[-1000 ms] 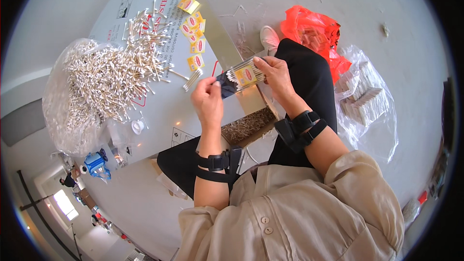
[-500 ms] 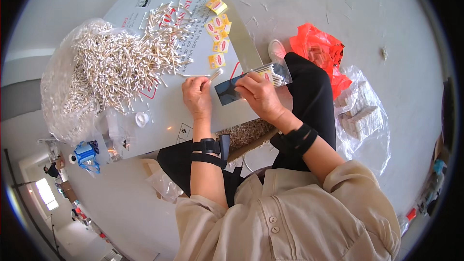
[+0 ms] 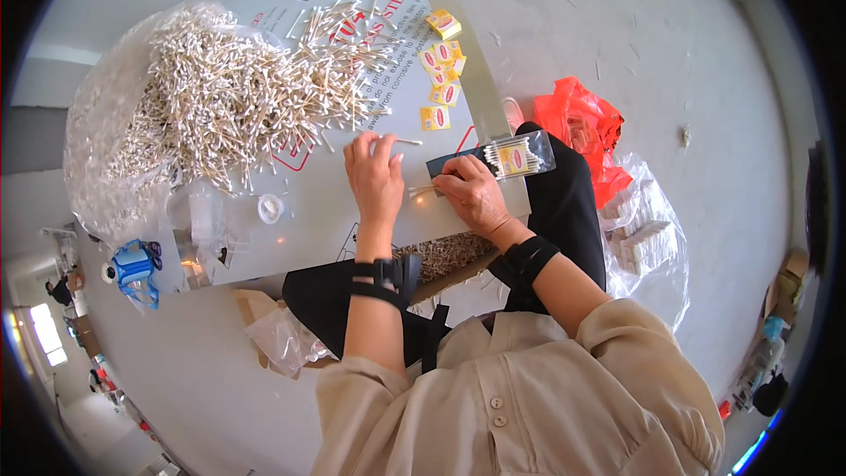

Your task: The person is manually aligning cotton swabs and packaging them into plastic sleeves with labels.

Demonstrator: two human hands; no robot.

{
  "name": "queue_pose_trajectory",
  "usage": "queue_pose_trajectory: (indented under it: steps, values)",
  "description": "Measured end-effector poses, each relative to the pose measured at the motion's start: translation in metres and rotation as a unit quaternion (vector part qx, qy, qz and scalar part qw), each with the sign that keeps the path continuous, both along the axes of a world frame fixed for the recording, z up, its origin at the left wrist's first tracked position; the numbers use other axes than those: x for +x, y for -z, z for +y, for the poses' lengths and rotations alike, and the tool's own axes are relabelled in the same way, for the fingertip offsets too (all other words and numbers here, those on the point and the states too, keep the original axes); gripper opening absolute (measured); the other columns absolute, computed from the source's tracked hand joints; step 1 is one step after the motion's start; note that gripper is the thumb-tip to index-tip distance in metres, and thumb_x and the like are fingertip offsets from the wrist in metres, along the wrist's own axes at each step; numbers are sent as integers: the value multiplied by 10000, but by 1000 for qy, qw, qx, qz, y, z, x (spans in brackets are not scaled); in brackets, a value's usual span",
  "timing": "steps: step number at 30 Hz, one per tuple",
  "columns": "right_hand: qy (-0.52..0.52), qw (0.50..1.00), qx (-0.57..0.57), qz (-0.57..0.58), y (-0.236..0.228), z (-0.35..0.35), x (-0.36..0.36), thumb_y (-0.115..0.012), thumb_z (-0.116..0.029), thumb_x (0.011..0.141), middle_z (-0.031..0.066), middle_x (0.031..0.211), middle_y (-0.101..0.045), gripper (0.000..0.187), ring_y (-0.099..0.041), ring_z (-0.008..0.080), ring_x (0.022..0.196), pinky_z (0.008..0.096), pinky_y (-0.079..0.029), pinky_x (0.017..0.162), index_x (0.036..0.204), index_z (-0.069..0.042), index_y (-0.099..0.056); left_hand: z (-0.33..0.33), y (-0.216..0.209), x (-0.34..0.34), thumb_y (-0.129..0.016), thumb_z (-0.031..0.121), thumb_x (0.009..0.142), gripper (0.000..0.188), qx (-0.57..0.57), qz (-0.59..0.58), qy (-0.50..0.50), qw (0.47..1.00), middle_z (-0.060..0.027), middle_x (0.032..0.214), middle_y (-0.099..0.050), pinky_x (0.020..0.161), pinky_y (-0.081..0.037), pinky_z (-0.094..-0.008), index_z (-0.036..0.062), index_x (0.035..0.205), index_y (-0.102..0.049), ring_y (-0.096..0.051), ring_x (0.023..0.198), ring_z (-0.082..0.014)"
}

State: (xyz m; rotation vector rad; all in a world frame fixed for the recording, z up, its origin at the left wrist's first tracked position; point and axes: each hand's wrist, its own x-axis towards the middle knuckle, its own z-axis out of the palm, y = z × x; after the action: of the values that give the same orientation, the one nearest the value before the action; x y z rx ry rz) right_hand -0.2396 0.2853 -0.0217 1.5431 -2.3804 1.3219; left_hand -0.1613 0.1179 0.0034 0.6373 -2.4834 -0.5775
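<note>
My left hand is over the table, its fingers closed on a cotton swab that sticks out to the right. Beside it my right hand pinches what looks like one or more cotton swabs, their ends pointing left. Just beyond the right hand lies a clear bag of cotton swabs with a yellow label card, at the table's right edge. Part of a dark flat piece shows under the right fingers. A big heap of loose cotton swabs spills from a clear plastic bag on the left.
Several yellow label cards lie along the table's far right side, near a yellow stack. A white round lid and a blue bottle are at left. Red and clear bags sit on the floor at right.
My left hand's bunch of swabs no longer shows; a single swab sticks out there now. My right hand has moved off the bag and now pinches swabs. The view has shifted slightly.
</note>
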Motion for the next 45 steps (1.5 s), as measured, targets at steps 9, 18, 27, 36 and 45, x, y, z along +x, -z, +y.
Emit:
queue_pose_trajectory:
  steps: [9, 18, 27, 36, 45]
  values:
    - [11, 999, 9, -50, -8, -4, -2, -741, -94, 724, 134, 1067, -564, 318, -579, 335, 966, 413, -494, 828, 999, -37, -591, 18, 7, 10, -699, 16, 709, 133, 27, -64, 67, 995, -43, 889, -564, 807, -416, -418, 97, 800, -647, -523, 941, -282]
    - [24, 995, 60, -76, -10, -7, -1, -746, -152, 736, 145, 1147, -546, 422, -562, 354, 1035, 427, -469, 894, 1086, -38, -538, -69, 6, -17, -724, 18, 695, 188, -77, -46, 23, 996, -38, 873, -553, 801, -431, -389, 94, 856, -663, -521, 908, -261]
    - [18, 997, 50, -64, -15, -8, -2, -713, -155, 748, 125, 1096, -549, 356, -556, 329, 985, 417, -464, 865, 1047, -44, -553, -58, 10, -41, -733, 51, 691, 128, -70, -44, 36, 996, -21, 845, -555, 786, -410, -395, 107, 741, -630, -512, 906, -257]
    - [12, 997, 50, -53, -10, -7, -5, -716, -177, 725, 109, 1077, -551, 330, -554, 312, 974, 408, -465, 851, 993, -49, -574, 6, 5, -10, -706, 13, 714, 119, 50, -23, 20, 998, -32, 845, -577, 788, -438, -398, 97, 774, -646, -532, 881, -264]
    - [18, 996, 65, -60, -8, -6, -4, -727, -187, 722, 102, 1097, -551, 370, -550, 302, 996, 401, -463, 863, 1031, -54, -571, -30, -14, -28, -697, -13, 714, 146, 107, -75, 117, 985, -59, 819, -608, 743, -480, -394, 66, 829, -651, -553, 838, -278]
